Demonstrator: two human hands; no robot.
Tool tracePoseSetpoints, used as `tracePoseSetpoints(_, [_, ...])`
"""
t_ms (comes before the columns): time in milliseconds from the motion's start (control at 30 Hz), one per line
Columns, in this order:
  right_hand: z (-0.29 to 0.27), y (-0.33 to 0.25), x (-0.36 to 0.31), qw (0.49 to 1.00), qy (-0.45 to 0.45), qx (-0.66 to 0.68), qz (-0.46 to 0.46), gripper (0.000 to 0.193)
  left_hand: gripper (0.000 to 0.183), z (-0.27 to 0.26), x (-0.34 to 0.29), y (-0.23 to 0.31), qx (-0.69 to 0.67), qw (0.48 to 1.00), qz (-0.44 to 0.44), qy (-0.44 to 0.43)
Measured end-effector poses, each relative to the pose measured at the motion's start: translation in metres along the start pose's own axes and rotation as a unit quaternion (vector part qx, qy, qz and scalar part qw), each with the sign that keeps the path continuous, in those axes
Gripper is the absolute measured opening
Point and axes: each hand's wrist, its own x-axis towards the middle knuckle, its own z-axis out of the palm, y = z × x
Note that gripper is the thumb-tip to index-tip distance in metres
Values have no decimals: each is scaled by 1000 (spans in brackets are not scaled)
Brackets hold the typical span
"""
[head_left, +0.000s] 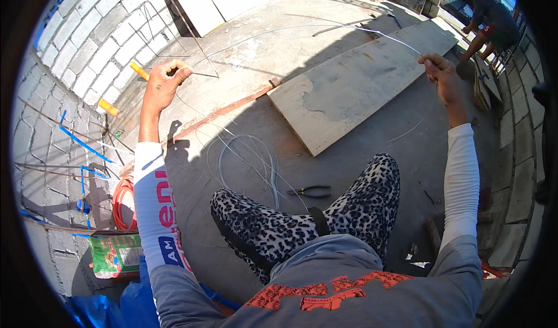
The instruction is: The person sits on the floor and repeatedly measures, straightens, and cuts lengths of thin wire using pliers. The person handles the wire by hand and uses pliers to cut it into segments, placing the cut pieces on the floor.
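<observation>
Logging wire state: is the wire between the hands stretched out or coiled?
Stretched out: the wire arcs from left hand to right hand.

Leopard-print black-and-white trousers (349,212), pale silvery wire (250,159), black-handled pliers (310,191), orange hose (121,203), grey concrete floor (261,55)

Both arms are raised and spread wide apart, extended forward from the lower edge of the view. Each forearm wears a white sleeve to the wrist; the left sleeve bears coloured print. Left hand (164,79): closed in a fist, knuckles upward, wrist straight, arm angled slightly inward toward the top. Right hand (443,75): closed, fingers pinched together at the top, back of hand facing the camera, wrist slightly bent. The hands are well apart, at roughly equal height.
</observation>
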Motion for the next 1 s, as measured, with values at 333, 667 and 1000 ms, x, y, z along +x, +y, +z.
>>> tracePoseSetpoints(333, [-58, -16, 13, 986, 31, -159, -29, 26, 44, 25, 30, 15, -112, 987, -13, 115])
tracePoseSetpoints(667, [103, -101, 34, 990, -75, 107, -57, 22, 104, 204, -88, 21, -108, 852, -458, 229])
tracePoseSetpoints(1000, [142, -142, 31, 977, -176, -119, -29, 27, 38, 330, -192, 92, -291, 851, -436, 36])
